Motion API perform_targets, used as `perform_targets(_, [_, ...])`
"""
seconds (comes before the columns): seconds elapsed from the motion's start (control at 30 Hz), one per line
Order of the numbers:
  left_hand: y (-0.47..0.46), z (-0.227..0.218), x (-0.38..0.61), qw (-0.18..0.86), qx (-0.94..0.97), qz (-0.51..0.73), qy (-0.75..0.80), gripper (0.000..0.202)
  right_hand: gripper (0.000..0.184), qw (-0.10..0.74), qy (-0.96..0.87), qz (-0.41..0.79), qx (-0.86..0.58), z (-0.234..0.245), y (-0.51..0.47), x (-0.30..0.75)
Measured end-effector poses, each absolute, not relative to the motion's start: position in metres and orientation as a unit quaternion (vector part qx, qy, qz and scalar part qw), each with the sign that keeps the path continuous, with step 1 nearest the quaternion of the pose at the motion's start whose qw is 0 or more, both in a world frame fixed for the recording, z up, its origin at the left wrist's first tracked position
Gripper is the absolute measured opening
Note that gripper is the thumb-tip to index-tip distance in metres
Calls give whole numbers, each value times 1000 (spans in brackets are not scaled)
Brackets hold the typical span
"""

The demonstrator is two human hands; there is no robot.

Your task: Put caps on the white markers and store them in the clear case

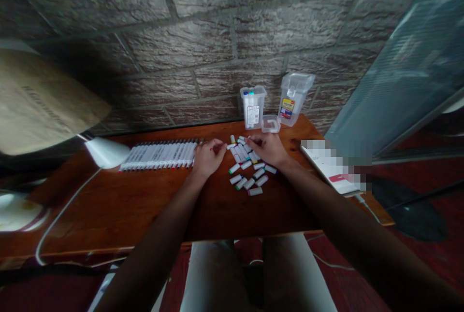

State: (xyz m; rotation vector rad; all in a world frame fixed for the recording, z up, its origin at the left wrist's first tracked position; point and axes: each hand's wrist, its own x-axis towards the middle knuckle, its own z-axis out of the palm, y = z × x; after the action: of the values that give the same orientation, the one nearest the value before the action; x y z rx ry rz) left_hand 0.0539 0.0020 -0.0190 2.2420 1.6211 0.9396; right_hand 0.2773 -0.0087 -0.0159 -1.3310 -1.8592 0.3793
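Observation:
My left hand (208, 156) rests on the wooden table (145, 205), fingers curled in a pinch around a marker at the right end of a long row of white markers (159, 155). My right hand (267, 148) lies over a loose heap of white markers (248, 177), fingers closed on one of them near the top of the heap. The two hands are close together, almost meeting above the heap.
Two clear plastic boxes stand against the brick wall: one with markers (253, 106), one taller (294, 97), a small lid (270, 123) between them. A booklet (335, 169) lies at the table's right edge. A white lamp head (107, 151) and cable sit left.

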Motion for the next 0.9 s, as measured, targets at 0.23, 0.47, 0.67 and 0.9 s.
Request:
perform_targets(0.23, [6,-23,53,44,776,329,536,21,39,404,-731,144,-531,-13,-10,279])
perform_targets(0.47, [-5,-20,54,-38,736,182,651,36,29,397,-730,145,-537,-13,-11,279])
perform_targets(0.67, [-3,-14,49,-49,729,129,671,27,35,385,-738,139,-536,-12,-12,276])
perform_targets(0.9, [-1,-15,49,-6,736,144,661,26,33,371,-736,121,-553,-13,-11,277])
